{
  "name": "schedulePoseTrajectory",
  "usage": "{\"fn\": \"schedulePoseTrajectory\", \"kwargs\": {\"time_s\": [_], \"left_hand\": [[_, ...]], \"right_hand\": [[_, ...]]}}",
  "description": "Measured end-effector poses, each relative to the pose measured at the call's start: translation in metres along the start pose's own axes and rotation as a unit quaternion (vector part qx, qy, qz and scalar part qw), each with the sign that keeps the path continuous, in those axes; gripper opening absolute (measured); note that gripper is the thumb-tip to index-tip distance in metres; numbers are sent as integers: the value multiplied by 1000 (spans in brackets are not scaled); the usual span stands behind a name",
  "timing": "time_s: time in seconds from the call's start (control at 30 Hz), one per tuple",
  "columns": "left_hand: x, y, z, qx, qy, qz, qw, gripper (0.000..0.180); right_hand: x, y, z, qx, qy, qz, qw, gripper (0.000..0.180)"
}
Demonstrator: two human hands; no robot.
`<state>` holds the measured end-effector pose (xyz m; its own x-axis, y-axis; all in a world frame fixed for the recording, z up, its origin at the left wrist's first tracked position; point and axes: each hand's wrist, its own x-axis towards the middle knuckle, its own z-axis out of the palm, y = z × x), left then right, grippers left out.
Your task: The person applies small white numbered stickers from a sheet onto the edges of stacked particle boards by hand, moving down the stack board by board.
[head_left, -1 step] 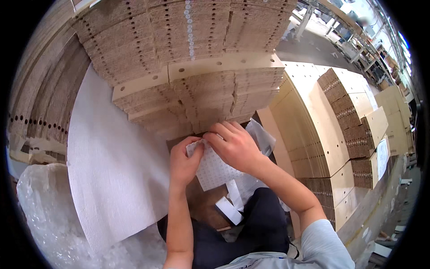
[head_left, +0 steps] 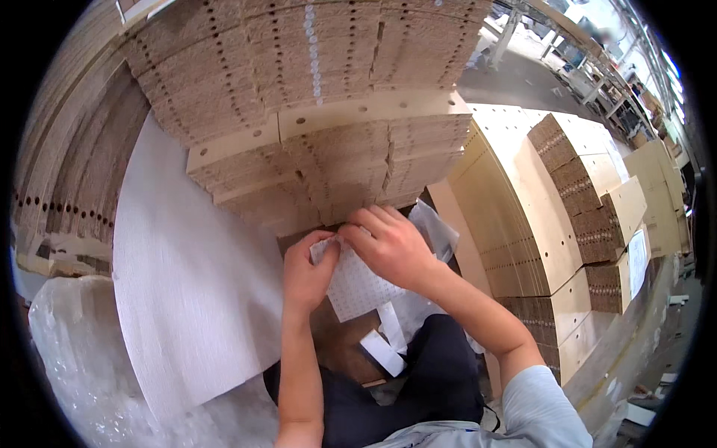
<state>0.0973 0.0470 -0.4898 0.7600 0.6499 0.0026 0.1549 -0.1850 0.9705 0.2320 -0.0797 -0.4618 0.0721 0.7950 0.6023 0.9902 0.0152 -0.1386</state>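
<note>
My left hand (head_left: 308, 272) grips the upper left corner of a white sticker sheet (head_left: 360, 290), its thumb lying over the face. Rows of small marks cover the sheet, which hangs above my lap. My right hand (head_left: 392, 246) is closed at the top edge, its thumb and fingertips pinched close to my left thumb. Whatever small piece may be between those fingertips is too small to make out. Just beyond both hands stands a stack of drilled wooden boards (head_left: 340, 157); a column of its holes carries round white dots.
A large white foam sheet (head_left: 187, 284) leans at the left, above crumpled clear plastic wrap (head_left: 75, 336). More stacked drilled panels (head_left: 515, 209) stand at the right. A small white box (head_left: 382, 352) lies below the sticker sheet, and clear plastic film (head_left: 435, 230) lies beside my right hand.
</note>
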Motion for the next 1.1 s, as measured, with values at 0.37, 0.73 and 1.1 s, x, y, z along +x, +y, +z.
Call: {"fn": "schedulePoseTrajectory", "kwargs": {"time_s": [0.37, 0.73, 1.1], "left_hand": [[-2, -11, 7, -99, 28, -61, 993, 19], [5, -28, 10, -46, 9, -32, 998, 22], [8, -29, 13, -45, -4, -40, 998, 22]], "right_hand": [[11, 21, -32, 255, 41, 194, 947, 16], [152, 177, -94, 208, 403, 259, 852, 16], [164, 177, -87, 172, 488, 279, 809, 21]]}}
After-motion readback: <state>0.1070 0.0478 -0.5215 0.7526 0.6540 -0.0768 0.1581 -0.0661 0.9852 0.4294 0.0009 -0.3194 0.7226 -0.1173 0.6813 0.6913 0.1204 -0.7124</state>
